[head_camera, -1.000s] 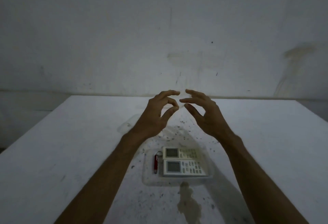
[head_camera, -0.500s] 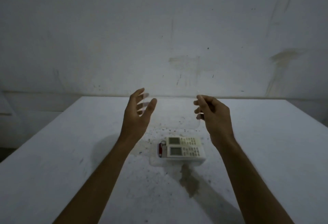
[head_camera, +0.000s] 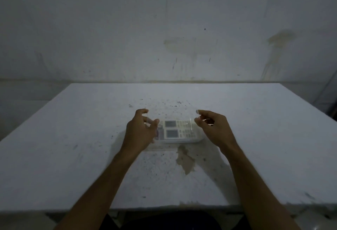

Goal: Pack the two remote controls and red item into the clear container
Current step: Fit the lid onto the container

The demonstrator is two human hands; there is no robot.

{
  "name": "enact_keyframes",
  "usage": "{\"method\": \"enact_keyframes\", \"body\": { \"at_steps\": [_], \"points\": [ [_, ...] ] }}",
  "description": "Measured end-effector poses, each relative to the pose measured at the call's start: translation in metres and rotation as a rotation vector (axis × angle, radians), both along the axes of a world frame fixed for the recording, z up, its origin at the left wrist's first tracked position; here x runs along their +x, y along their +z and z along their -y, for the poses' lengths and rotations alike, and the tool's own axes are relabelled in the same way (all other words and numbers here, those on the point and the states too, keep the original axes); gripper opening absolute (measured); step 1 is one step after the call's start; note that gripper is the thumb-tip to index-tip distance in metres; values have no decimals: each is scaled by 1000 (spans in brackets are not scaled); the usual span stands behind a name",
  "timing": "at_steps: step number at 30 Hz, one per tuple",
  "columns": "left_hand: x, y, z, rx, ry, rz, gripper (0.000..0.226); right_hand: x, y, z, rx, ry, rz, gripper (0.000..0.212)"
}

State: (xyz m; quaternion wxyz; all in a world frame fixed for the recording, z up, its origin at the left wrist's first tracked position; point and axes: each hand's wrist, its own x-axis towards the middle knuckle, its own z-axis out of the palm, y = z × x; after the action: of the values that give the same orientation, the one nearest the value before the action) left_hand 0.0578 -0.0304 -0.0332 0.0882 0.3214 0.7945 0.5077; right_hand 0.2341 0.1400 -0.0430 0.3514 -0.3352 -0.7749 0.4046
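Nearest the camera, two bare forearms reach forward over the white, speck-marked desk (head_camera: 73, 156). A brownish irregular stain (head_camera: 185, 160) on the desk lies between the forearms, just nearer than the hands.

Left hand (head_camera: 140, 129): fingers curled and part spread, thumb and fingertips pinching the left edge of a clear flat plastic lid (head_camera: 175, 118). The lid is nearly invisible; only faint edge glints show. Right hand (head_camera: 213, 127): fingers curled, thumb and forefinger pinching the lid's right edge. The lid spans the gap between the hands, held just above the container.

Below and between the hands sits the clear shallow plastic container (head_camera: 158, 146) on the desk. Inside it lie two white rectangular remote controls with grey screens, side by side and touching: nearer remote (head_camera: 179, 134), farther remote (head_camera: 177, 124), screens toward the left hand. The small red item (head_camera: 157, 131) lies just beside the left thumb, mostly hidden and blurred.

Beyond the hands, dark specks scatter over the desk. A stained grey wall (head_camera: 164, 20) rises past the desk's far edge.
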Motion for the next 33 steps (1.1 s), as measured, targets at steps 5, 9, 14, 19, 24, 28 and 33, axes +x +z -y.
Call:
{"method": "enact_keyframes", "body": {
  "at_steps": [5,9,14,19,24,28,33],
  "points": [
    [6,15,-13,-415,75,-366,61,-2,-13,-4,90,-98,38,35],
    [10,16,-24,-517,53,-584,66,-4,-19,-8,45,-101,76,36],
    [21,21,-54,-411,-438,-786,102,-3,-22,-7,-47,-56,50,38],
    [23,19,-88,-627,-633,-656,119,0,-20,-9,-106,-48,28,36],
    [17,13,-94,-670,-627,-634,105,0,-22,-14,-136,-35,55,38],
    [14,13,-91,-653,-627,-600,112,-5,-15,-20,-309,-48,38,37],
    [13,16,-90,-663,-663,-560,113,-13,1,-37,-437,-59,106,25]
  ]
}}
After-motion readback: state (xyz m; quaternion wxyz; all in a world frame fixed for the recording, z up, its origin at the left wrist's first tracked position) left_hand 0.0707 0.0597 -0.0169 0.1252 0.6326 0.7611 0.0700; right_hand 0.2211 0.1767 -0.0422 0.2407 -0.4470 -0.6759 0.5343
